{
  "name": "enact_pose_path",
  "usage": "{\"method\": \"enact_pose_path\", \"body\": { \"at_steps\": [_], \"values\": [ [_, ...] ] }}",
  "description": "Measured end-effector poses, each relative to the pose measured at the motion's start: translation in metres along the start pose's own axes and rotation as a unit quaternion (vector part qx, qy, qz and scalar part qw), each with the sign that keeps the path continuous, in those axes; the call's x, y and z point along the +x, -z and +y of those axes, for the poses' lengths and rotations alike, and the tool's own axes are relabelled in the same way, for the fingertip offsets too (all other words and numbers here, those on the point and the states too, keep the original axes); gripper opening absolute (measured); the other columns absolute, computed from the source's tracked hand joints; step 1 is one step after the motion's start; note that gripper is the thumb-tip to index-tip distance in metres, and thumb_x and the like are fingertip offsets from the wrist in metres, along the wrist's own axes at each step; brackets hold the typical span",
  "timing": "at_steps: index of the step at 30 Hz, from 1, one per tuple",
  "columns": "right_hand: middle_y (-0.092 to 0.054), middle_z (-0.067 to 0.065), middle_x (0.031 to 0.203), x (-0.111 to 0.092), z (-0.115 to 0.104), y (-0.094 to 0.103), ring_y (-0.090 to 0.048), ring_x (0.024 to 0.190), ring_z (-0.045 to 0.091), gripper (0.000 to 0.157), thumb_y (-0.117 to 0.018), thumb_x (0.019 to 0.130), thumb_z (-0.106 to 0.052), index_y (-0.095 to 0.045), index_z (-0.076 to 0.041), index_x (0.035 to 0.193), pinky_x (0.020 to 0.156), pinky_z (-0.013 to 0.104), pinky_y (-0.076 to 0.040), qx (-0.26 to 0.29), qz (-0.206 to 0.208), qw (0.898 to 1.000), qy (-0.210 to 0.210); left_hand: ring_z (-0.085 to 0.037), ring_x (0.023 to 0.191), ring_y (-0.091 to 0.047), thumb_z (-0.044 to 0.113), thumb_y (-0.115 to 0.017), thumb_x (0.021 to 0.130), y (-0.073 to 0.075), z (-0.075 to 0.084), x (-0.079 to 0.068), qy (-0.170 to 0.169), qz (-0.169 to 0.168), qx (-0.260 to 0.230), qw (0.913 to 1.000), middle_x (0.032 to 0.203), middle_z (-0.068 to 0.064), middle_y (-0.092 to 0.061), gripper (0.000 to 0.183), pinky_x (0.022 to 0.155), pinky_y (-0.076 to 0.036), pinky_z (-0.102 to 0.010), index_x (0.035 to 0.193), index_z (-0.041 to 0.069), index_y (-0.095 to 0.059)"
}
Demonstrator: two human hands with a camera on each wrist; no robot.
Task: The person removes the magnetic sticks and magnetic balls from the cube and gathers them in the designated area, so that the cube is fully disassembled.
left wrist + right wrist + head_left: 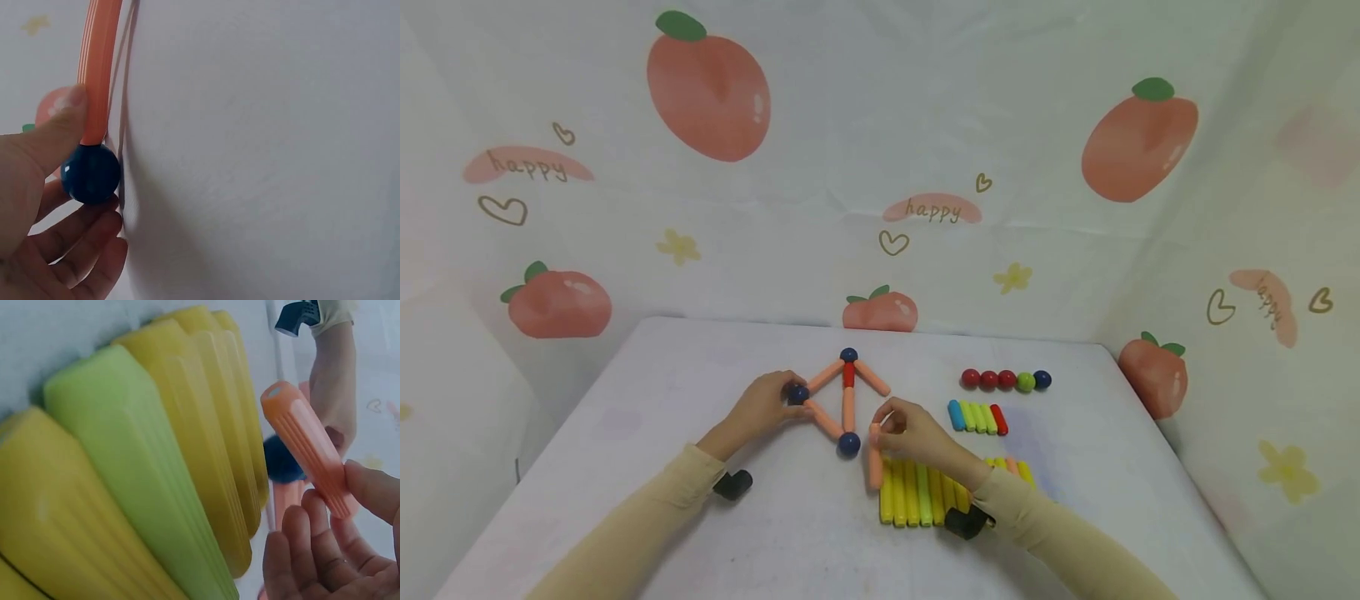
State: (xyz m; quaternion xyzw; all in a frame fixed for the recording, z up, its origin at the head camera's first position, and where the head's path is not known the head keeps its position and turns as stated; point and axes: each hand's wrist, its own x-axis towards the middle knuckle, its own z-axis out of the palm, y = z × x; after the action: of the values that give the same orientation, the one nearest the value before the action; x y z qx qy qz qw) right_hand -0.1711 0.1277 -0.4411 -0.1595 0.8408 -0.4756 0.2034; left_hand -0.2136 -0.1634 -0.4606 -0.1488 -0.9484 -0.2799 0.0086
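Note:
On the table lies a frame of orange rods joined by dark blue balls, with a short red rod [848,375] in its middle strut. My left hand [769,407] grips the blue ball [90,175] at the frame's left corner; in the left wrist view the thumb lies along the orange rod [100,75] joined to it. My right hand [917,433] pinches a loose orange rod [306,447] between thumb and fingertips, near one end. That rod is right of the frame's near blue ball [849,444]. Another orange rod [872,377] slants right from the top ball [848,356].
Beneath my right forearm, a row of long yellow rods [899,496] with a light green one [125,419] is partly hidden. Behind it are short coloured rods [977,417] and a line of red, green and blue balls [1007,379]. A printed cloth [820,167] hangs behind.

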Motion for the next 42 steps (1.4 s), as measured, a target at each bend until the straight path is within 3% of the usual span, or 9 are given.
{"method": "enact_pose_path", "body": {
  "at_steps": [3, 6, 10, 15, 21, 42],
  "values": [
    [-0.065, 0.002, 0.091, -0.003, 0.001, -0.002, -0.058, 0.08, 0.017, 0.027, -0.072, 0.091, -0.029, -0.058, -0.016, 0.111, 0.071, 0.026, -0.05, -0.013, -0.003, 1.0, -0.003, -0.02, 0.088, -0.061, 0.037, -0.083, 0.077, 0.001, 0.002, -0.004, 0.023, 0.001, -0.008, 0.9997, 0.097, -0.007, -0.07, 0.045, 0.08, -0.051, -0.037, 0.108, 0.008, -0.068],
    [-0.064, 0.002, 0.089, -0.006, 0.002, -0.003, -0.056, 0.08, 0.016, 0.027, -0.071, 0.091, -0.03, -0.06, -0.018, 0.113, 0.07, 0.025, -0.047, -0.026, 0.0, 1.0, -0.003, -0.015, 0.075, -0.053, 0.038, -0.083, 0.078, 0.0, 0.002, -0.008, 0.034, 0.008, -0.008, 0.9993, 0.084, -0.004, -0.064, 0.042, 0.067, -0.043, -0.028, 0.102, 0.007, -0.068],
    [-0.062, 0.003, 0.089, -0.009, 0.002, -0.006, -0.054, 0.08, 0.016, 0.027, -0.071, 0.092, -0.029, -0.062, -0.018, 0.115, 0.068, 0.024, -0.044, -0.024, 0.003, 1.0, 0.001, -0.014, 0.067, -0.047, 0.04, -0.082, 0.078, -0.002, 0.003, -0.013, 0.042, 0.017, -0.002, 0.999, 0.075, -0.002, -0.056, 0.042, 0.059, -0.036, -0.025, 0.097, 0.007, -0.066],
    [-0.063, 0.003, 0.089, -0.011, 0.004, -0.009, -0.055, 0.08, 0.016, 0.025, -0.072, 0.091, -0.027, -0.062, -0.017, 0.112, 0.067, 0.022, -0.045, -0.024, 0.01, 1.0, 0.014, -0.014, 0.064, -0.046, 0.042, -0.082, 0.079, -0.004, 0.007, -0.019, 0.052, 0.012, -0.001, 0.9986, 0.073, -0.002, -0.055, 0.043, 0.057, -0.035, -0.025, 0.094, 0.007, -0.063],
    [-0.064, 0.001, 0.091, -0.013, 0.005, -0.013, -0.057, 0.087, 0.015, 0.022, -0.072, 0.091, -0.026, -0.064, -0.015, 0.109, 0.076, 0.022, -0.049, -0.049, 0.017, 0.998, 0.035, -0.014, 0.064, -0.048, 0.038, -0.082, 0.079, -0.006, 0.011, -0.024, 0.062, 0.006, -0.005, 0.998, 0.073, -0.002, -0.057, 0.039, 0.057, -0.037, -0.026, 0.093, 0.007, -0.063],
    [-0.066, -0.004, 0.091, -0.015, 0.002, -0.023, -0.054, 0.082, 0.011, 0.017, -0.074, 0.089, -0.026, -0.07, -0.014, 0.101, 0.072, 0.02, -0.046, -0.128, 0.028, 0.991, 0.006, -0.013, 0.064, -0.05, 0.037, -0.082, 0.079, -0.009, 0.027, -0.032, 0.086, 0.012, 0.0, 0.9962, 0.072, 0.0, -0.059, 0.037, 0.056, -0.038, -0.025, 0.091, 0.008, -0.064]
  ]
}}
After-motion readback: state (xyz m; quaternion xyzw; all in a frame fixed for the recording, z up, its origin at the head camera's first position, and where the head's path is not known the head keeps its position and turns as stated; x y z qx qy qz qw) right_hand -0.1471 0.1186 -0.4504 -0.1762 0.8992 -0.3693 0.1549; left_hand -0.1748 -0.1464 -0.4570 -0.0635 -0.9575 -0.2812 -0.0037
